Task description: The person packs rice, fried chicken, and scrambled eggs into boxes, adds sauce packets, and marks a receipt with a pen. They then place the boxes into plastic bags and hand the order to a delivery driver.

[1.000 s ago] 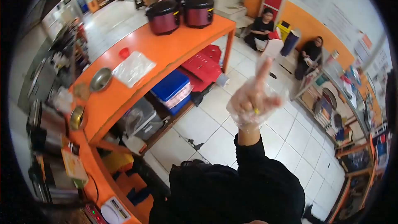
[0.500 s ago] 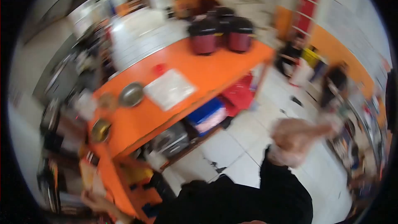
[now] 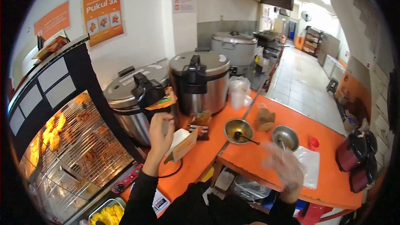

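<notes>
My left hand (image 3: 160, 135) is raised with its fingers loosely curled and apart, right beside a small paper food box (image 3: 185, 145) on the orange counter. The white inside of this box shows at its top. Behind it lies a dark sauce packet (image 3: 199, 125). Smeared by motion, my right hand (image 3: 286, 168) hangs over the orange table, with what looks like a thin clear plastic glove on it. It overlaps a sheet of white paper (image 3: 310, 168) in this view. Close by are a metal bowl (image 3: 285, 137) and another bowl (image 3: 238, 131) with a dark-handled utensil.
Large steel rice warmers (image 3: 200, 87) line the wall behind the counter. At left stands a lit display case (image 3: 83, 141) with fried chicken. A brown paper box (image 3: 265, 118), a red lid (image 3: 313, 143) and dark red containers (image 3: 352, 152) sit on the table. A tiled aisle (image 3: 306, 85) runs behind.
My view has swung left, bringing the display case and warmers into sight. My right hand has come from over the floor to the table. My left hand stays by the paper box.
</notes>
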A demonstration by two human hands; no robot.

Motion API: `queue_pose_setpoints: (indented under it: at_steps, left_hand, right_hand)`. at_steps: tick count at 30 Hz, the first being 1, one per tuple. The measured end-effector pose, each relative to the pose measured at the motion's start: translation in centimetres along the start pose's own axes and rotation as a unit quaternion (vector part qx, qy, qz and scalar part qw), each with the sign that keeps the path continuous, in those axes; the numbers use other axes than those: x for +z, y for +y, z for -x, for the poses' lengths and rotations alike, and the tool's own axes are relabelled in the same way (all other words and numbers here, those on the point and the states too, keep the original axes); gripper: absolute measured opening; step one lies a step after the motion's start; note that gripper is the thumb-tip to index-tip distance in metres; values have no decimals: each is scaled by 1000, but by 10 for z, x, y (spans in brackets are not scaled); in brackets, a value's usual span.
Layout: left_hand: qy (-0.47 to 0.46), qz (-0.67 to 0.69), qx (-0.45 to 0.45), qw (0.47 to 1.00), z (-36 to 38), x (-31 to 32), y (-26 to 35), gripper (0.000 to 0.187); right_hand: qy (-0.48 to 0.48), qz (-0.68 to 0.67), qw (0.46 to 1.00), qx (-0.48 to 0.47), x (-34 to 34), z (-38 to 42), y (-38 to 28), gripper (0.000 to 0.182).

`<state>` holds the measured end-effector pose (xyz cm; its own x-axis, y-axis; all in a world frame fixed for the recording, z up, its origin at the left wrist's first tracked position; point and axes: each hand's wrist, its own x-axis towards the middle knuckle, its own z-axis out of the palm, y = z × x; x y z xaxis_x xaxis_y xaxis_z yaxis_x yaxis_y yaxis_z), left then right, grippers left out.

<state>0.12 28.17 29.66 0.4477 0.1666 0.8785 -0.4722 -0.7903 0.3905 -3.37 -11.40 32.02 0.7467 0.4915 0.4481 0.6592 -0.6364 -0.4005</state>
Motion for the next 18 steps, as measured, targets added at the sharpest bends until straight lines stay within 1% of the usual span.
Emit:
queue_pose_setpoints:
  at_steps: [1, 2, 3, 4, 5, 7, 8, 9, 10, 11, 12, 13, 14, 15, 17, 18]
  left_hand:
    - [-21, -14, 5, 1000, -10, 2, -2, 13]
    - [-38, -35, 26, 998, -21, 5, -4, 15]
    - [-54, -52, 49, 996, -35, 9, -6, 16]
    - [-58, -54, 40, 996, -45, 13, -5, 16]
    - [-71, -56, 54, 994, -57, 17, -4, 17]
    - [-76, -60, 69, 993, -81, 22, -3, 18]
    - [-76, -75, 95, 990, -93, 23, -3, 18]
    - [-79, -91, 120, 985, -103, 23, -4, 18]
    - [-75, -100, 126, 984, -113, 23, -6, 18]
    - [-76, -104, 120, 984, -121, 24, -8, 18]
    - [-75, -124, 138, 980, -133, 25, -12, 18]
    - [-73, -144, 159, 974, -145, 25, -13, 18]
    - [-74, -152, 159, 973, -156, 26, -13, 17]
    - [-67, -155, 165, 972, -172, 29, -13, 17]
    - [-77, -179, 190, 962, -200, 34, -15, 16]
    - [-56, -192, 227, 953, -217, 41, -15, 15]
  right_hand:
    - [138, 186, 960, -157, 24, -28, 9, 54]
    - [52, 144, 986, -72, 29, -72, -6, 55]
    - [-35, 105, 994, 14, 32, -124, -21, 55]
    - [6, 130, 990, -50, 48, -158, -13, 56]
    - [49, 154, 980, -116, 72, -192, 1, 56]
    - [80, 181, 972, -125, 104, -259, 9, 55]
    - [81, 182, 971, -131, 115, -290, 18, 55]
    - [85, 163, 968, -169, 127, -318, 27, 51]
    - [88, 141, 964, -206, 141, -336, 37, 46]
    - [82, 137, 965, -209, 155, -345, 49, 46]
    - [116, 180, 930, -299, 161, -358, 63, 42]
    - [154, 223, 882, -386, 165, -373, 75, 38]
    - [190, 195, 858, -437, 162, -382, 82, 38]
    - [196, 199, 853, -441, 157, -397, 89, 38]
    - [175, 142, 799, -557, 155, -414, 98, 42]
    - [160, 148, 805, -552, 149, -420, 94, 46]
